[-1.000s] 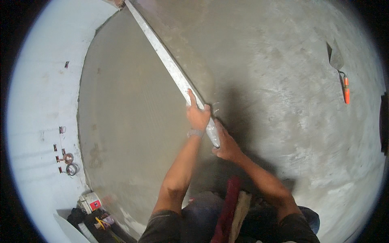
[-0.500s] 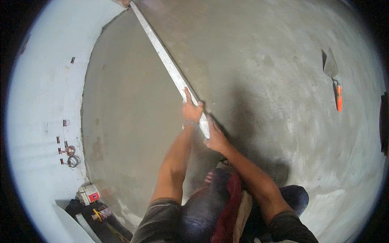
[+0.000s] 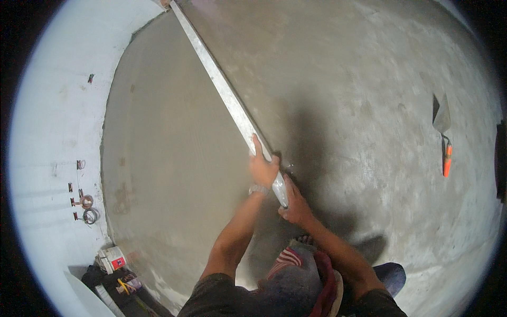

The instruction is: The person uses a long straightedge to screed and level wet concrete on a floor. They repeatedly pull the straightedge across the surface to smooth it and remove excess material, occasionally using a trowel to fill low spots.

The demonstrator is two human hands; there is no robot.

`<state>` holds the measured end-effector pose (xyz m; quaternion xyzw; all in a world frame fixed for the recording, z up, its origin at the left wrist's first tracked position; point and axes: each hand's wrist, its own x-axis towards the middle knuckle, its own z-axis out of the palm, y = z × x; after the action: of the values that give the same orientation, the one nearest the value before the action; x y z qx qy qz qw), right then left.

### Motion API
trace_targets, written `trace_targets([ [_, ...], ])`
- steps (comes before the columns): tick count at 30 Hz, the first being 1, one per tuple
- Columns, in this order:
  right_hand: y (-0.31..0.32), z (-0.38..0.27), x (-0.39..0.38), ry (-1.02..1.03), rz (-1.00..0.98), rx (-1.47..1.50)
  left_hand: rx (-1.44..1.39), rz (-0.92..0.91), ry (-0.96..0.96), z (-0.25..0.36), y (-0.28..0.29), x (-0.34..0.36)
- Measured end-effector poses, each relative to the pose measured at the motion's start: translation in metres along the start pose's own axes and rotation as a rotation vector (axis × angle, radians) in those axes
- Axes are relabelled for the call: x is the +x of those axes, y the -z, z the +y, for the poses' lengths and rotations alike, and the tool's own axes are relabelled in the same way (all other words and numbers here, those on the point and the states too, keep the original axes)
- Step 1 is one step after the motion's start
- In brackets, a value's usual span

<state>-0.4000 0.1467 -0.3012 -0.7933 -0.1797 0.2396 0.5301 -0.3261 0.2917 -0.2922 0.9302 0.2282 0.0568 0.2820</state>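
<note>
A long, pale metal straightedge (image 3: 216, 79) lies slantwise on the smooth grey mortar floor (image 3: 169, 137), running from the far left down to the middle. My left hand (image 3: 264, 168) grips it a little short of its near end, the index finger stretched along its top. My right hand (image 3: 297, 207) is closed round the near end, its fingers along the right side. At the far right, a pointed trowel (image 3: 442, 117) with an orange handle rests on the floor, well apart from both hands.
Along the left, a white wall (image 3: 58, 116) carries small openings with coiled wires (image 3: 91, 215). A white container (image 3: 111, 259) with a red label stands at its foot, beside dark items and a yellow-handled tool (image 3: 123, 286). A small brownish shape touches the straightedge's far end; what it is I cannot make out.
Both hands and the near end of the straightedge have come closer to me and slightly right. The grip looks the same. The trowel and floor sit lower in the picture as the view shifts.
</note>
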Motion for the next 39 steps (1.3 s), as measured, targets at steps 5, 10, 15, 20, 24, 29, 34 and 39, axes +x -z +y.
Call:
trace_targets([
  [5,0.008,-0.006,-0.002,-0.06,-0.033,-0.012,-0.03,0.008,0.047,0.007,-0.002,-0.004],
  [10,0.013,-0.003,0.001,-0.085,-0.067,-0.059,-0.053,0.013,0.094,0.01,-0.005,0.006],
  [15,0.019,-0.008,-0.015,-0.068,-0.081,-0.111,-0.041,0.039,-0.045,0.008,-0.005,-0.009],
  [20,0.036,-0.009,0.015,-0.117,-0.072,-0.121,-0.049,-0.068,0.09,0.028,-0.005,0.019],
  [24,0.043,-0.015,0.023,-0.183,-0.108,-0.111,-0.054,-0.01,0.03,0.02,-0.016,0.027],
  [29,0.043,-0.014,0.029,-0.133,-0.074,-0.13,-0.066,-0.028,0.037,0.024,-0.014,0.036],
  [34,0.057,-0.022,0.057,-0.217,-0.113,-0.139,-0.091,-0.043,0.074,0.041,-0.01,0.063],
  [39,0.055,-0.008,0.03,-0.072,-0.048,-0.19,-0.105,-0.093,0.09,0.044,-0.012,0.042],
])
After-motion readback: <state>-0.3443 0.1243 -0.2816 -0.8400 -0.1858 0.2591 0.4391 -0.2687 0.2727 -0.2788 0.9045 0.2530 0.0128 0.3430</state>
